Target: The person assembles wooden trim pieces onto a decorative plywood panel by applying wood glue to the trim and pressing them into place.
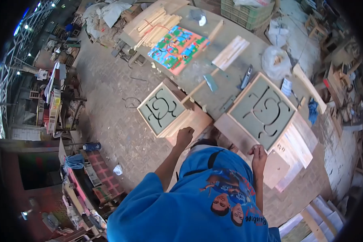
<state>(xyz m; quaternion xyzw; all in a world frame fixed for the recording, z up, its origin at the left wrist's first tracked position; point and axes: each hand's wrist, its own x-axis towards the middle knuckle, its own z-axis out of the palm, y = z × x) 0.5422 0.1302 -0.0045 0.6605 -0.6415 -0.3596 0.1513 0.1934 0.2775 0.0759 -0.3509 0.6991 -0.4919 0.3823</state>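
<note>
My left hand [184, 136] is closed in a loose fist over a stack of pale wooden boards [191, 122], with nothing visible in it. Beyond it lies a smaller wood-framed green panel [165, 105] with dark curved grooves. My right hand [258, 152] has its fingers curled at the near corner of a larger wood-framed panel [257, 109], grooved in a similar way. Whether those fingers grip the frame or something small cannot be made out. Flat boards [292, 141] stick out from under the larger panel.
A worktable [234, 30] holds a colourful printed board [178, 48], a bundle of wooden strips [157, 25], light wood pieces [230, 52] and a dark hand tool [246, 76]. A plastic bag [276, 60] lies at the right. A green crate [246, 14] stands behind.
</note>
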